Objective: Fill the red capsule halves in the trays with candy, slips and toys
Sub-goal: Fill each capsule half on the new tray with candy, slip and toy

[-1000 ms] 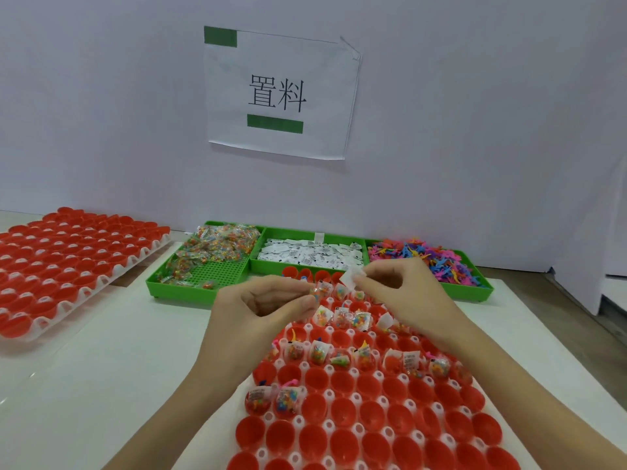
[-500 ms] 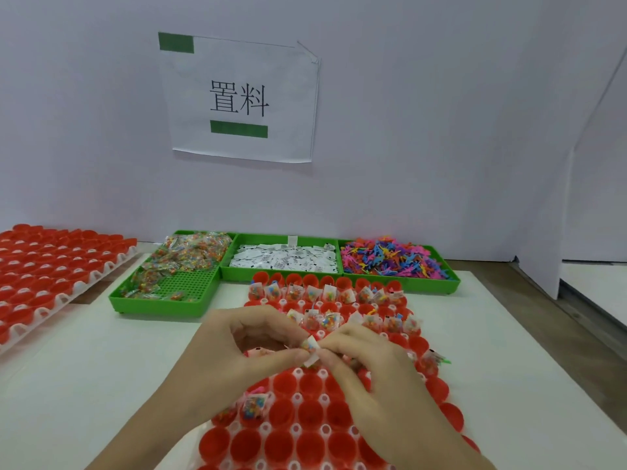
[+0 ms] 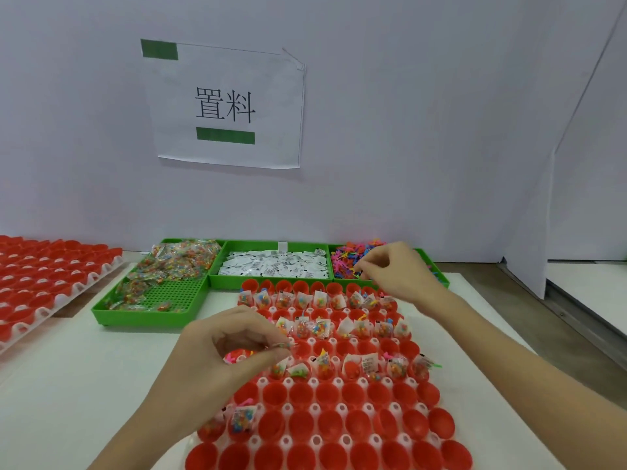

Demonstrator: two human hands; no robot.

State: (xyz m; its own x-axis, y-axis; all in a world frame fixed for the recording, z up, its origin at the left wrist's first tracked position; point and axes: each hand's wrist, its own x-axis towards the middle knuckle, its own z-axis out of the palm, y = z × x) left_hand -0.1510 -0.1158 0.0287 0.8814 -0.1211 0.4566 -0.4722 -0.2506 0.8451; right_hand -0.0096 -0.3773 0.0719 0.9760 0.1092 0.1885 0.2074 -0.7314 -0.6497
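A white tray of red capsule halves (image 3: pixel 353 418) lies in front of me; several far rows hold candy packets, slips and toys, the near rows hold nothing. My left hand (image 3: pixel 224 354) hovers over the tray's left side with fingers curled, pinching small candy packets and toys. My right hand (image 3: pixel 397 269) reaches into the green bin of colourful plastic toys (image 3: pixel 349 259), fingertips pinching among them. Left of that stand the bin of white slips (image 3: pixel 274 266) and the bin of candy packets (image 3: pixel 163 276).
A second tray of red capsule halves (image 3: pixel 44 283) sits at the far left. A white wall with a paper sign (image 3: pixel 227 103) stands behind the bins. The white mat (image 3: pixel 84 385) ends at a table edge on the right.
My right hand has left the left hand above the tray and moved up and right into the toy bin. The left hand stays over the tray's left side.
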